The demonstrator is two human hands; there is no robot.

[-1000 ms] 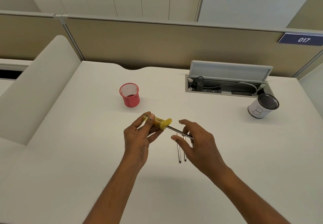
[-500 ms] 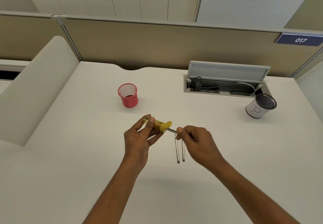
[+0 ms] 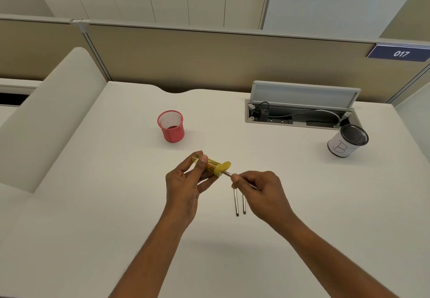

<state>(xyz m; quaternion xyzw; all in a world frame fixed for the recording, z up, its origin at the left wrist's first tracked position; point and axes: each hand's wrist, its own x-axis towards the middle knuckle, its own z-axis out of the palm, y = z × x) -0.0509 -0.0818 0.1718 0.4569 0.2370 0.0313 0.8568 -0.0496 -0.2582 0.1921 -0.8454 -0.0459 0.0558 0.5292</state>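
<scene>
My left hand (image 3: 183, 186) grips a yellow screwdriver handle (image 3: 213, 165) above the middle of the white desk (image 3: 93, 204). A thin metal shaft (image 3: 227, 174) sticks out of the handle's wide end toward the right. My right hand (image 3: 263, 189) pinches that shaft just beyond the handle, fingers curled over the rest of it. Two more metal shafts (image 3: 239, 202) lie side by side on the desk below my right hand, their far ends hidden by its fingers.
A red mesh cup (image 3: 171, 126) stands behind my hands to the left. A white-wrapped black mesh cup (image 3: 347, 140) stands at the right. An open cable hatch (image 3: 297, 114) with its lid raised sits at the back right. A beige partition (image 3: 209, 60) bounds the desk's far edge.
My right hand went from open fingers near the shaft to pinching it close to the handle. The left hand and handle stayed nearly still.
</scene>
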